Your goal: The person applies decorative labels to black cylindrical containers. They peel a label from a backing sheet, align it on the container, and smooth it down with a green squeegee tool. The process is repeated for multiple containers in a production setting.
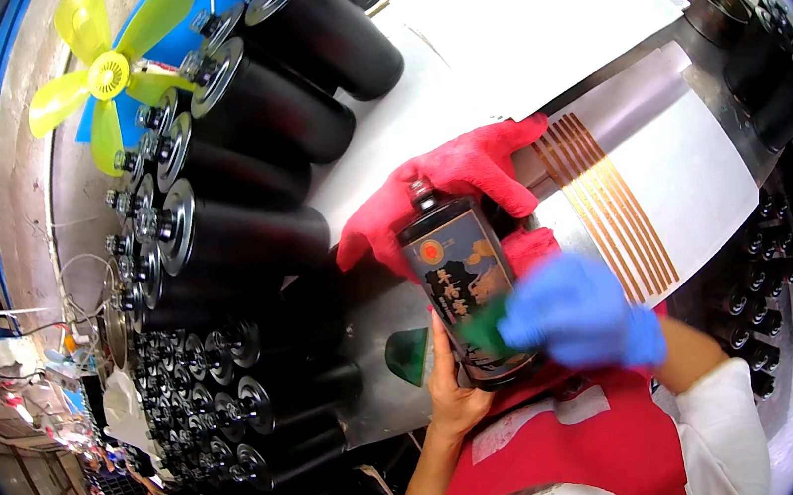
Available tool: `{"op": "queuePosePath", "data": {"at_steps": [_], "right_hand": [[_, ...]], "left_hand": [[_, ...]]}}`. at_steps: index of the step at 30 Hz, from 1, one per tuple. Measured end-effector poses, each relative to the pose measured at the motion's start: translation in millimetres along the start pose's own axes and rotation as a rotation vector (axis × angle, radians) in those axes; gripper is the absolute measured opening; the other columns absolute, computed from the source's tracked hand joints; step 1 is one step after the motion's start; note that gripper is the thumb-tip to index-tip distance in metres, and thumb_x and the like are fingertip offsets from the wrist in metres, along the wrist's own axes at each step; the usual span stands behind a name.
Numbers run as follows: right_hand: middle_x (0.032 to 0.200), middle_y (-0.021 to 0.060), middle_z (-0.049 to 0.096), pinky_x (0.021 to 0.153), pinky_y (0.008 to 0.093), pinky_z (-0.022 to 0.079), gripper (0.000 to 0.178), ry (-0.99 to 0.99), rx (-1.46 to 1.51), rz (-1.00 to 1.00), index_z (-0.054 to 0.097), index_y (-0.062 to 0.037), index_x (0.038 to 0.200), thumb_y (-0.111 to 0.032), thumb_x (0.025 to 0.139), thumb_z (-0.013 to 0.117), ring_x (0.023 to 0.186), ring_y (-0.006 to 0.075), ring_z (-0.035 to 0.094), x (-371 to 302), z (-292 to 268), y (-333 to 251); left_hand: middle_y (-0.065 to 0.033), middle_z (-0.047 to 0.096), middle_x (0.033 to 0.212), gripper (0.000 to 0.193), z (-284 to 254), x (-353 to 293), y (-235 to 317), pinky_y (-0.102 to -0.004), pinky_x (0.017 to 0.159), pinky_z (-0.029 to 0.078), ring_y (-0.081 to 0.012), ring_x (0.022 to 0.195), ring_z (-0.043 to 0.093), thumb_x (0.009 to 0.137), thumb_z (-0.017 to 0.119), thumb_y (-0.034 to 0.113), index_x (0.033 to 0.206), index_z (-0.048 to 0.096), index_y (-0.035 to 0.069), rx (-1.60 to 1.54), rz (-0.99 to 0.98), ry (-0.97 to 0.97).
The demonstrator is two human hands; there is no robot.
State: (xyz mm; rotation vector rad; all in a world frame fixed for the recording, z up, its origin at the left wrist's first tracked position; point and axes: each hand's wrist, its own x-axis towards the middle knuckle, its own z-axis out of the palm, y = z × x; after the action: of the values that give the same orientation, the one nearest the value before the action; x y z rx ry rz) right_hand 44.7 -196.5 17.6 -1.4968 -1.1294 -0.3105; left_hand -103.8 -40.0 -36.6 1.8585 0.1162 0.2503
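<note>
A dark rectangular glass bottle with a printed black-and-gold front and a round orange emblem leans over a red cloth. My bare left hand is wrapped round its lower left side. In a blue glove, my right hand is closed on a flat green scraper across the lower part of the label; both are blurred by motion. Another green piece lies on the metal tabletop, left of my left hand.
Black bottles stand close together along the left. A white sheet at right carries copper-coloured strips. White paper covers the far side. A yellow fan is at upper left, a metal pot at upper right.
</note>
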Motion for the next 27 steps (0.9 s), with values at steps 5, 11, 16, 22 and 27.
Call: {"op": "queuePosePath", "data": {"at_steps": [5,11,16,22,27], "right_hand": [[0.087,0.0017,0.067,0.066,0.0297,0.052,0.032,-0.211,0.087,0.319,0.071,-0.0104,0.092,-0.004,0.061,0.075,0.075,0.0197,0.064,-35.7,-20.4,-54.9],[0.084,0.0077,0.063,0.063,0.0315,0.05,0.032,0.074,-0.262,0.016,0.066,-0.0067,0.093,0.003,0.063,0.071,0.073,0.0244,0.06,51.3,-8.8,16.3],[0.074,0.0022,0.061,0.043,0.0321,0.046,0.028,-0.339,-0.209,-0.087,0.069,-0.0189,0.096,-0.014,0.07,0.065,0.057,0.016,0.06,-39.3,1.1,-72.0],[0.078,0.0014,0.062,0.06,0.032,0.05,0.038,0.057,-0.28,0.154,0.069,-0.0174,0.095,-0.005,0.06,0.076,0.069,0.0206,0.061,37.2,-5.4,-6.5],[0.08,0.0052,0.063,0.052,0.0299,0.05,0.026,-0.506,-0.188,-0.145,0.069,-0.0166,0.095,-0.014,0.07,0.065,0.065,0.019,0.062,-27.0,5.4,-65.1]], "left_hand": [[-0.025,0.054,0.125,0.088,-0.2,6.1,14.9,-0.0355,0.098,0.042,-0.0317,0.117,0.054,0.068,0.076,-0.001,0.139,0.025,-0.012,0.137,0.052,0.074],[-0.026,0.053,0.125,0.079,0.5,8.0,28.6,-0.0367,0.095,0.044,-0.0305,0.113,0.057,0.065,0.078,0.004,0.132,0.039,-0.013,0.356,0.227,0.141],[-0.0272,0.061,0.11,0.075,-3.6,6.7,27.3,-0.0407,0.093,0.046,-0.0388,0.104,0.061,0.065,0.081,0.013,0.124,0.045,-0.016,0.387,0.331,0.211],[-0.0284,0.064,0.103,0.083,-0.4,2.1,37.9,-0.04,0.09,0.048,-0.0376,0.098,0.064,0.067,0.083,0.021,0.127,0.039,-0.017,0.498,0.441,0.306],[-0.03,0.063,0.098,0.081,4.0,-0.5,21.5,-0.0407,0.078,0.053,-0.0396,0.087,0.065,0.066,0.083,0.016,0.125,0.04,-0.019,0.414,0.493,0.451]]}}
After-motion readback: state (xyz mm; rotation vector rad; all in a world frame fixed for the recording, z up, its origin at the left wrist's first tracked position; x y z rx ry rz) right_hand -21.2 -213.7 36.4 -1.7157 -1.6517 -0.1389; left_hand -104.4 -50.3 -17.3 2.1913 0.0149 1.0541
